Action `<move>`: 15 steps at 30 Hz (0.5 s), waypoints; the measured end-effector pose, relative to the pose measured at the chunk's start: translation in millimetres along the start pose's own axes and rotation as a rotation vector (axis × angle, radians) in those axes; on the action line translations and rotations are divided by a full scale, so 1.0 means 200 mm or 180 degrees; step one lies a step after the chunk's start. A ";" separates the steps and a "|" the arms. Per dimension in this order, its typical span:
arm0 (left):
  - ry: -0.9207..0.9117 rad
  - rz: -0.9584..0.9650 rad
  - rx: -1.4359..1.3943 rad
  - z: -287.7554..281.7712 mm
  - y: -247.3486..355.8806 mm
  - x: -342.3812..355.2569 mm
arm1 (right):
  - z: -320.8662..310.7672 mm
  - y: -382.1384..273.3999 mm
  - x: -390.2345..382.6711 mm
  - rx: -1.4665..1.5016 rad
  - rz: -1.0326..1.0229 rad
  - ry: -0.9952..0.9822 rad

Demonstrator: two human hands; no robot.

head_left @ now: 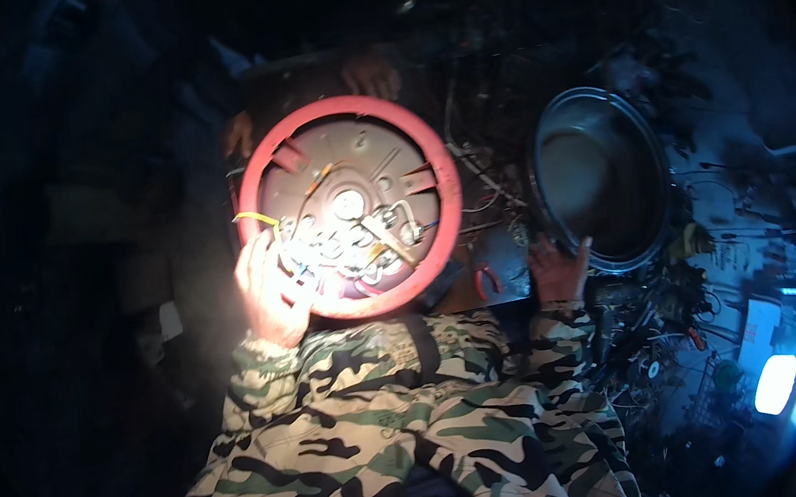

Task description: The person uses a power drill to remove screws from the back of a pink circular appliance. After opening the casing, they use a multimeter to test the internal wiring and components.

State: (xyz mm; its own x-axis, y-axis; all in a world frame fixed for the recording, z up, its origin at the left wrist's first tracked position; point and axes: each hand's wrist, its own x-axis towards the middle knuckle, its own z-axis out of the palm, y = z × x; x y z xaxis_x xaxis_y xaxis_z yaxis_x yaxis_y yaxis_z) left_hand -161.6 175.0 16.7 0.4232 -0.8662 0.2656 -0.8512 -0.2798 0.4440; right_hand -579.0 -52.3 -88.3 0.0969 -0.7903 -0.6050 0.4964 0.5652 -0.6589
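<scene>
An upturned appliance base (441, 163), with a red round rim and a metal underside full of wires and fittings, sits in front of me; it looks like a cooker's. My left hand (271, 289) grips its near left rim beside bundled wires (303, 253). Strong glare washes out the fingertips there. A yellow wire (256, 216) sticks out over the rim just above that hand. On the right, my right hand (558, 268) rests with fingers spread and nothing in it, close to the near edge of a round metal pot (592, 172). I cannot tell whether it touches the pot.
Red-handled pliers (489, 283) lie between the base and my right hand. Another person's hand (372, 76) is behind the base, with a second hand (239, 134) at its far left. Tangled wires and parts (659, 319) clutter the right. A bright lamp (775, 385) glows lower right.
</scene>
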 end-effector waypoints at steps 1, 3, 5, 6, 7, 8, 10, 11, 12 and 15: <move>0.0164 0.0113 -0.0144 0.02 -0.03 -0.02 | 0.06 0.00 0.00 -0.0064 0.0057 0.0142; 0.0078 -0.0053 -0.0064 0.01 0.00 -0.03 | 0.12 -0.02 0.00 -0.0101 0.0167 0.0644; 0.0108 -0.0057 -0.0097 0.01 0.02 -0.02 | 0.13 -0.08 0.01 0.0162 0.0218 0.0843; 0.0076 -0.0063 -0.0071 0.01 0.03 -0.02 | 0.11 -0.09 0.01 0.0315 0.0298 0.0934; 0.0074 -0.0036 -0.0054 0.01 0.03 -0.02 | 0.09 -0.09 0.02 0.0376 0.0275 0.0840; 0.0074 -0.0016 -0.0040 0.02 0.03 -0.01 | 0.06 -0.09 0.04 0.0427 0.0252 0.0744; 0.0081 0.0002 -0.0107 0.03 0.02 -0.01 | -0.01 -0.10 0.10 0.0559 0.0045 0.0650; 0.0069 0.0002 -0.0135 0.03 0.03 0.00 | -0.07 -0.11 0.14 0.0650 -0.0153 0.0661; 0.0070 -0.0031 -0.0116 0.02 0.03 0.00 | -0.08 -0.12 0.16 0.0734 -0.0302 0.0638; -0.0027 -0.0111 -0.0102 -0.01 0.05 0.01 | -0.10 -0.24 0.15 0.0873 -0.0440 0.0981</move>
State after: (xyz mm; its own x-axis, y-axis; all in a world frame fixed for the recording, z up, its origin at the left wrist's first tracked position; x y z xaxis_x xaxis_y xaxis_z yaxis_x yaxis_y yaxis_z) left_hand -169.0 171.6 23.1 0.4497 -0.8596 0.2425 -0.8257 -0.2966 0.4799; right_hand -617.1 -98.3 -82.4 -0.2280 -0.7231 -0.6521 0.7014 0.3425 -0.6250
